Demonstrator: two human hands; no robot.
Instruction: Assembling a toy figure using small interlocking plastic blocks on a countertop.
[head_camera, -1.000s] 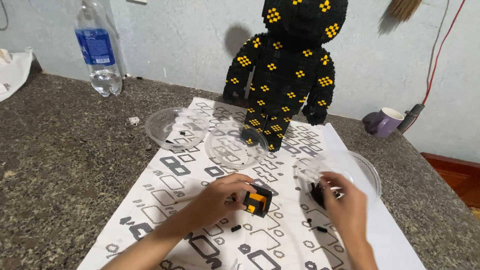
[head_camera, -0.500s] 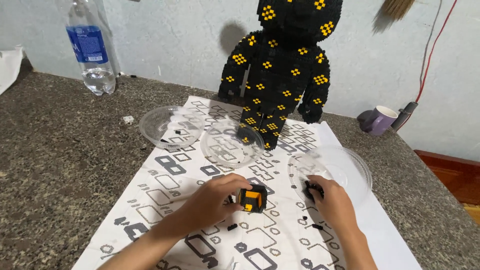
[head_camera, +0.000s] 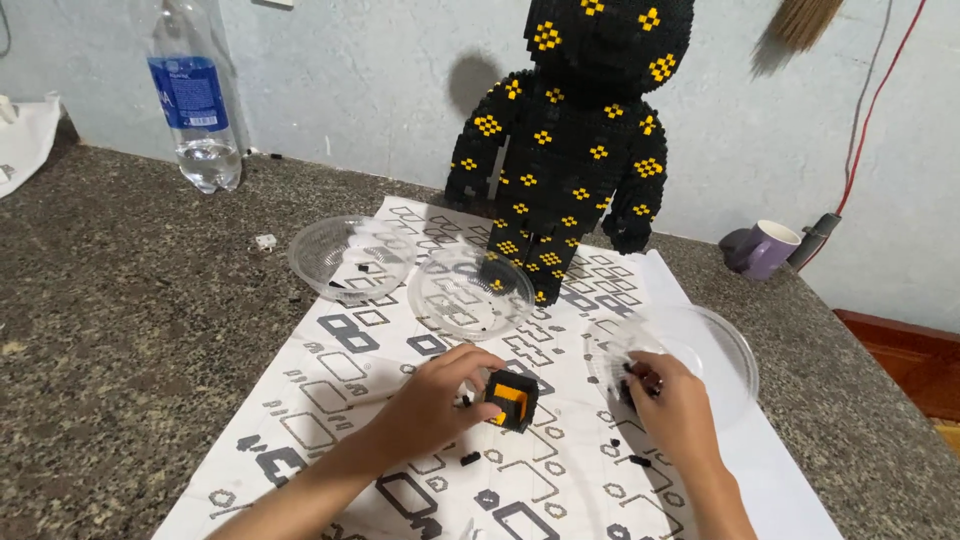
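Observation:
My left hand holds a small black and orange brick block on the patterned instruction sheet. My right hand reaches into a clear plastic bowl at the right, fingers pinched on small black bricks. A tall black bear figure with yellow dots stands at the back of the sheet. Loose black bricks lie on the paper near my right wrist.
Two more clear bowls sit on the sheet. A water bottle stands at the back left, a purple mug at the back right. The dark granite counter ends at the right.
The view shifted slightly. My left hand has drawn the block a little toward me, and my right hand stays at the bowl's near rim picking among the black bricks.

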